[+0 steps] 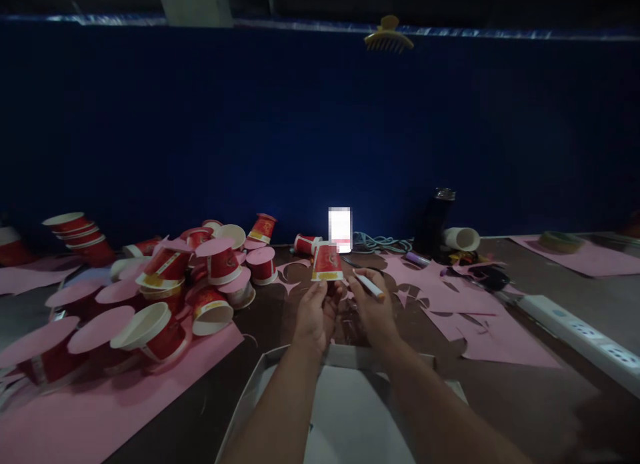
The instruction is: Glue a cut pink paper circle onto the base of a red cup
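Upside down in my left hand is a red paper cup, held by its rim with the fingers below. My right hand is closed around a white marker with an orange end, its other end pointing toward the cup. A small gap lies between marker and cup. Left of my hands is a heap of red paper cups, several with pink paper discs on them. Beneath my forearms sits an open white box.
A bright pixelated screen stands behind the cup. Cut pink paper, a black bottle and a white power strip lie to the right. Pink sheet covers the left front. A yellow hair claw hangs on the blue partition.
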Available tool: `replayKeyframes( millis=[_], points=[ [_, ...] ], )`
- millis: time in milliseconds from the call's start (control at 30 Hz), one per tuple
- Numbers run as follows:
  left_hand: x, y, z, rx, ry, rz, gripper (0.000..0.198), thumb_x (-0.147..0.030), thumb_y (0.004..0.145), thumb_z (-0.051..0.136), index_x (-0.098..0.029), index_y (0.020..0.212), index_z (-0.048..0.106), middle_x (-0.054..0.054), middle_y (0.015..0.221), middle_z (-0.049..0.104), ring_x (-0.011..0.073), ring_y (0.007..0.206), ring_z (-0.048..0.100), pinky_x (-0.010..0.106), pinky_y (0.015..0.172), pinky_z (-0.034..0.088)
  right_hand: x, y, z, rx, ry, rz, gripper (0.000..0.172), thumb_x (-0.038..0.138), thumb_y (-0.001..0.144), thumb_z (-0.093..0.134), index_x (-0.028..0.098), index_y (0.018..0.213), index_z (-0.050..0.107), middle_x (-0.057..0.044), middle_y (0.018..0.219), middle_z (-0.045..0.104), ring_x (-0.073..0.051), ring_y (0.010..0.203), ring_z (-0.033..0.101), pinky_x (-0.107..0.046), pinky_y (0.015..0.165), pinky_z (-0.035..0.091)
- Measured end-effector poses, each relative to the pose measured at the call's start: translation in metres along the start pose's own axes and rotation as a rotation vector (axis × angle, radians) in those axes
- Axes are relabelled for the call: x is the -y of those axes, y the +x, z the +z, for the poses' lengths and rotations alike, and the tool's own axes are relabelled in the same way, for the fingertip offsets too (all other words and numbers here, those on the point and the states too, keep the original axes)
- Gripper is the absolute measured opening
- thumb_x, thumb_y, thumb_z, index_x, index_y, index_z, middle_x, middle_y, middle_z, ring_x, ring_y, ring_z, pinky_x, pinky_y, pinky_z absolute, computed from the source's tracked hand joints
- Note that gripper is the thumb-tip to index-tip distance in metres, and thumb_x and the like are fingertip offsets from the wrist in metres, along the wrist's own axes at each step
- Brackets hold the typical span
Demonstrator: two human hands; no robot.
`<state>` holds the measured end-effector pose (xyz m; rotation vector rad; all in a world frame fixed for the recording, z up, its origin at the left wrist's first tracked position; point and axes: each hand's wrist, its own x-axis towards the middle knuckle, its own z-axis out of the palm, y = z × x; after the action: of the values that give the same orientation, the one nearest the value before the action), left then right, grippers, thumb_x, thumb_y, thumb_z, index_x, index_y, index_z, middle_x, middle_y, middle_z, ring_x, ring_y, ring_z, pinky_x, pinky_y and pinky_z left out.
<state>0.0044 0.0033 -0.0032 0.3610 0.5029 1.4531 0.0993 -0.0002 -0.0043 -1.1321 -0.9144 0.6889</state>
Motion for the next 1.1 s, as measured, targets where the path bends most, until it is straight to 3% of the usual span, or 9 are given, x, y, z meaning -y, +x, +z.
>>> replayKeyframes(
  millis=[233,367,633,833,1100],
  points=[
    [0.005,-0.001,-0.002,0.079,0.126,0.022,0.024,-0.026,0.063,0.077,-0.011,0.076,0.064,0.004,0.071,0.067,0.0146,0.072,0.066,0.027,0.073,0.052,0.0,0.005,0.002,0.163,0.524,0.635,0.014,0.021,0.071,0.067,0.017,0.08,0.056,0.004,0.058,0.062,-0.009,0.046,0.056,-0.017,0.041,0.044],
    [0.006,-0.005,0.0,0.114,0.188,-0.015,0.029,-0.029,0.06,0.079,-0.012,0.078,0.065,0.005,0.073,0.068,0.0171,0.078,0.066,0.028,0.076,0.052,0.003,0.011,-0.001,0.182,0.69,0.852,0.005,0.015,0.079,0.059,0.013,0.075,0.057,0.0,0.055,0.061,-0.006,0.043,0.054,-0.013,0.04,0.044],
    [0.011,-0.005,0.0,0.135,0.304,-0.019,0.029,-0.032,0.062,0.076,-0.012,0.077,0.063,0.005,0.073,0.066,0.0164,0.074,0.065,0.028,0.071,0.052,-0.005,0.019,-0.008,0.165,0.822,0.843,0.009,0.011,0.078,0.06,0.015,0.073,0.054,0.002,0.05,0.054,-0.009,0.042,0.052,-0.017,0.04,0.046],
    [0.01,-0.003,-0.003,-0.126,0.447,0.193,0.029,-0.036,0.064,0.073,-0.015,0.071,0.055,-0.002,0.067,0.058,0.0109,0.063,0.06,0.02,0.054,0.048,0.0,0.023,-0.009,0.032,0.892,0.855,0.016,0.008,0.086,0.047,0.017,0.073,0.05,0.005,0.049,0.049,-0.006,0.037,0.044,-0.014,0.038,0.041],
    [0.004,-0.01,0.006,-0.059,0.395,0.043,0.028,-0.032,0.062,0.074,-0.013,0.075,0.057,-0.001,0.069,0.06,0.0059,0.054,0.054,0.016,0.047,0.041,-0.007,0.023,-0.009,0.151,0.928,0.921,0.016,0.011,0.086,0.049,0.016,0.071,0.049,0.005,0.048,0.046,-0.006,0.039,0.045,-0.015,0.039,0.042]
  ],
)
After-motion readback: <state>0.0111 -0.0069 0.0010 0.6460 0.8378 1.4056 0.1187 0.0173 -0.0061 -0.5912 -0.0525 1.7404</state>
